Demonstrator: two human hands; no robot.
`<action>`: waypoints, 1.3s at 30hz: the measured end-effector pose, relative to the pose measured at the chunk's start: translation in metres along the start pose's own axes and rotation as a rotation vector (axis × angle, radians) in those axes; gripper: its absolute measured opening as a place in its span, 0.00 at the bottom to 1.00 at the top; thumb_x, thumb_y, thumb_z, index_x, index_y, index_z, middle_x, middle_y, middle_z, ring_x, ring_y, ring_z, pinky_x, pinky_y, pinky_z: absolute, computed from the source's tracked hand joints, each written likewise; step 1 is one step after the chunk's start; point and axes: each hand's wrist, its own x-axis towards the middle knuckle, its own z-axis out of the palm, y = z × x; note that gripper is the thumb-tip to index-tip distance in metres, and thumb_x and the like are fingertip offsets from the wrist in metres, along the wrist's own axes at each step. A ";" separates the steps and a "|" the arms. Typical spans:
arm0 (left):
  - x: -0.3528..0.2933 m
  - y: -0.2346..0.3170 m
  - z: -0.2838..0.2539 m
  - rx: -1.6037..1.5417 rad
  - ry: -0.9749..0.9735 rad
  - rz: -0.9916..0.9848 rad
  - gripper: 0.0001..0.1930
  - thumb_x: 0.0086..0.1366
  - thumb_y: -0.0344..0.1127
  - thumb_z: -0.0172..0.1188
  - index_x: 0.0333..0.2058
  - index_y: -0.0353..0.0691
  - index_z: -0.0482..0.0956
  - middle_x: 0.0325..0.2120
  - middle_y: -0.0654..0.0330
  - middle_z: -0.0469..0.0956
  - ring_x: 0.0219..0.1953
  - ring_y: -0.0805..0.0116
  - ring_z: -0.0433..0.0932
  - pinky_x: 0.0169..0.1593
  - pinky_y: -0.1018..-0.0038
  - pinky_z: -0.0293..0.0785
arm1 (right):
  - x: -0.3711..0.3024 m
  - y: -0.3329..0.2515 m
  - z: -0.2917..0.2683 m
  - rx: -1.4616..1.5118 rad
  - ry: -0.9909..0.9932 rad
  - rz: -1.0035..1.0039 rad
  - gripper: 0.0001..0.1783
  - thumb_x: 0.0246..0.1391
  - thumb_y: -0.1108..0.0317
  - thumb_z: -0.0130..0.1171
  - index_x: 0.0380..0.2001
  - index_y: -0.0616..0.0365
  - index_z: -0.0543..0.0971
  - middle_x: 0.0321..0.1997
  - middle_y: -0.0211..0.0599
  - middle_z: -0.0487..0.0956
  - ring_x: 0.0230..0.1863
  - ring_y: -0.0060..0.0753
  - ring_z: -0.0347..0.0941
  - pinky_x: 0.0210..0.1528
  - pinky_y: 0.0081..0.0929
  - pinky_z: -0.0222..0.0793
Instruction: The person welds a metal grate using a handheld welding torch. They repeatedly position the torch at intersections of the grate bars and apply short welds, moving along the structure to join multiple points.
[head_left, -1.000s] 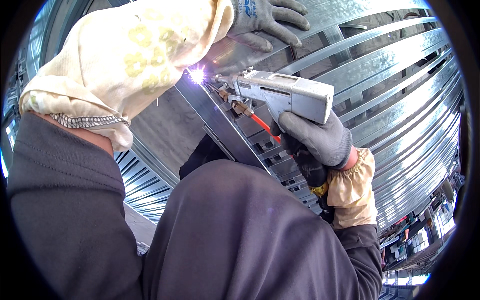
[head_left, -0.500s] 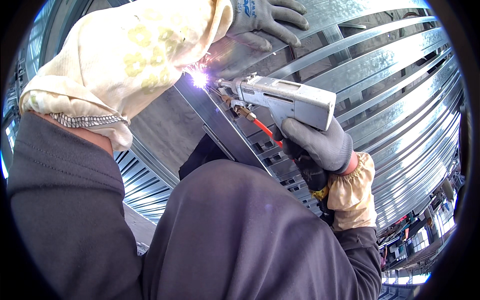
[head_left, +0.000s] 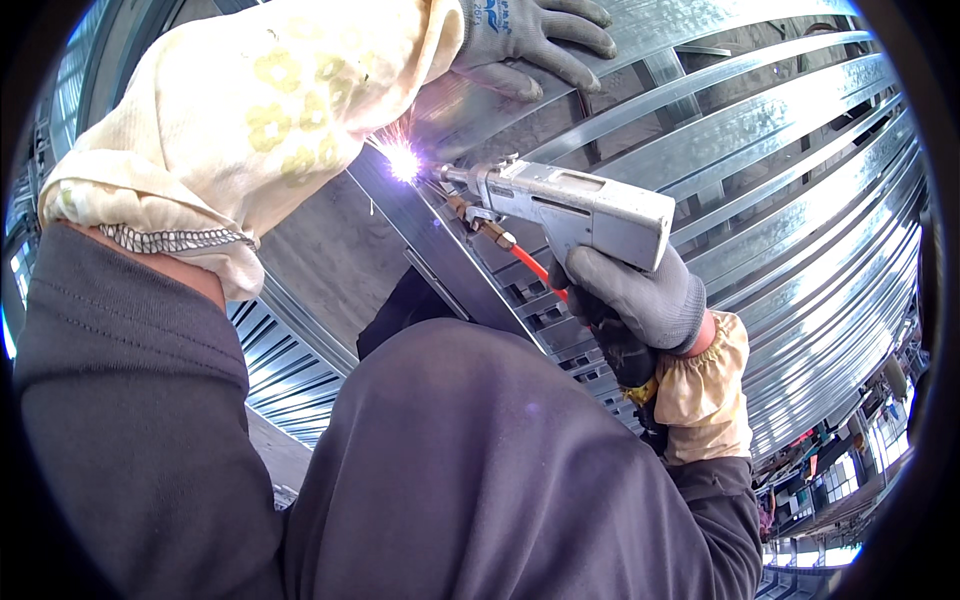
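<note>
The welding gun (head_left: pixel 590 212) is silver, its hose (head_left: pixel 534 264) orange-red, the gloves (head_left: pixel 640 297) grey, the left oversleeve (head_left: pixel 250 115) cream with yellow-green flowers.

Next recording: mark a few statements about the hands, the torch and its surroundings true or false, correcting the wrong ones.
1. The right hand grips the torch. True.
2. The left hand is clenched into a fist. False: it is spread open.
3. Sparks glow in front of the torch's tip. True.
4. The hose is green. False: it is orange-red.
5. Both hands wear grey gloves. True.
</note>
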 end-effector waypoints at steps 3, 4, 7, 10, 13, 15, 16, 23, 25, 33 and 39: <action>0.001 -0.001 -0.002 0.002 -0.007 0.001 0.29 0.61 0.55 0.61 0.60 0.55 0.75 0.64 0.53 0.67 0.69 0.48 0.60 0.70 0.42 0.51 | -0.001 0.005 0.000 -0.005 0.022 -0.054 0.24 0.60 0.65 0.61 0.57 0.65 0.74 0.37 0.31 0.80 0.32 0.17 0.74 0.32 0.20 0.73; 0.002 -0.001 -0.002 0.000 -0.005 0.003 0.29 0.61 0.55 0.61 0.60 0.55 0.75 0.64 0.53 0.67 0.69 0.48 0.60 0.70 0.42 0.51 | -0.001 0.006 0.000 0.004 0.019 -0.044 0.24 0.60 0.65 0.62 0.57 0.65 0.74 0.37 0.31 0.80 0.32 0.17 0.73 0.32 0.20 0.73; 0.003 -0.001 -0.001 0.000 -0.003 0.007 0.29 0.61 0.55 0.61 0.60 0.55 0.75 0.64 0.53 0.67 0.69 0.48 0.60 0.70 0.42 0.51 | -0.002 0.009 -0.003 0.025 0.002 -0.019 0.24 0.61 0.65 0.62 0.57 0.65 0.75 0.37 0.31 0.80 0.31 0.17 0.73 0.32 0.20 0.72; 0.003 -0.002 -0.001 -0.001 -0.001 0.010 0.29 0.61 0.55 0.61 0.60 0.55 0.75 0.64 0.53 0.68 0.69 0.48 0.60 0.70 0.42 0.51 | -0.003 0.011 -0.003 0.031 -0.007 -0.027 0.23 0.61 0.64 0.62 0.56 0.65 0.75 0.37 0.31 0.80 0.31 0.17 0.73 0.32 0.19 0.72; -0.001 0.000 -0.001 0.004 0.004 0.005 0.29 0.61 0.56 0.61 0.60 0.55 0.75 0.63 0.53 0.68 0.69 0.48 0.60 0.70 0.42 0.51 | -0.005 0.009 -0.001 0.018 -0.001 -0.038 0.23 0.60 0.65 0.61 0.56 0.65 0.75 0.36 0.31 0.80 0.31 0.16 0.73 0.31 0.19 0.72; 0.000 -0.001 -0.002 0.002 -0.001 0.004 0.29 0.61 0.56 0.61 0.60 0.55 0.75 0.63 0.53 0.68 0.69 0.48 0.60 0.70 0.42 0.51 | -0.007 0.006 0.000 0.027 0.000 -0.011 0.23 0.60 0.65 0.61 0.56 0.65 0.75 0.35 0.30 0.80 0.31 0.16 0.73 0.32 0.19 0.72; 0.000 -0.001 -0.002 -0.002 0.006 0.011 0.29 0.61 0.56 0.61 0.60 0.55 0.75 0.63 0.53 0.68 0.69 0.48 0.60 0.70 0.42 0.51 | -0.007 0.007 0.000 0.030 0.003 -0.007 0.23 0.60 0.65 0.61 0.56 0.65 0.75 0.36 0.30 0.80 0.31 0.16 0.73 0.32 0.19 0.72; -0.001 0.000 -0.002 0.004 0.010 0.011 0.29 0.61 0.56 0.61 0.60 0.55 0.75 0.63 0.53 0.68 0.68 0.48 0.60 0.70 0.42 0.51 | -0.007 0.015 -0.003 -0.017 0.000 -0.056 0.26 0.61 0.62 0.61 0.59 0.64 0.72 0.36 0.34 0.80 0.29 0.19 0.74 0.30 0.20 0.72; 0.002 -0.003 0.001 -0.006 0.016 0.027 0.29 0.61 0.56 0.60 0.60 0.55 0.75 0.63 0.53 0.68 0.68 0.48 0.60 0.70 0.42 0.51 | -0.006 0.018 -0.004 -0.027 0.008 -0.062 0.27 0.62 0.60 0.60 0.60 0.63 0.71 0.36 0.36 0.81 0.28 0.20 0.75 0.29 0.21 0.73; 0.001 -0.004 0.002 -0.010 0.024 0.033 0.29 0.62 0.56 0.60 0.60 0.55 0.75 0.63 0.53 0.68 0.68 0.48 0.61 0.70 0.42 0.52 | -0.010 0.012 -0.003 0.020 0.022 0.039 0.25 0.60 0.65 0.61 0.58 0.65 0.73 0.36 0.31 0.80 0.32 0.15 0.73 0.33 0.18 0.73; -0.001 -0.004 -0.002 -0.004 0.017 0.029 0.29 0.62 0.57 0.60 0.60 0.54 0.76 0.63 0.53 0.68 0.68 0.48 0.61 0.69 0.42 0.52 | -0.013 0.014 -0.003 0.006 0.001 0.020 0.25 0.60 0.66 0.61 0.58 0.64 0.73 0.37 0.31 0.80 0.32 0.15 0.73 0.33 0.18 0.72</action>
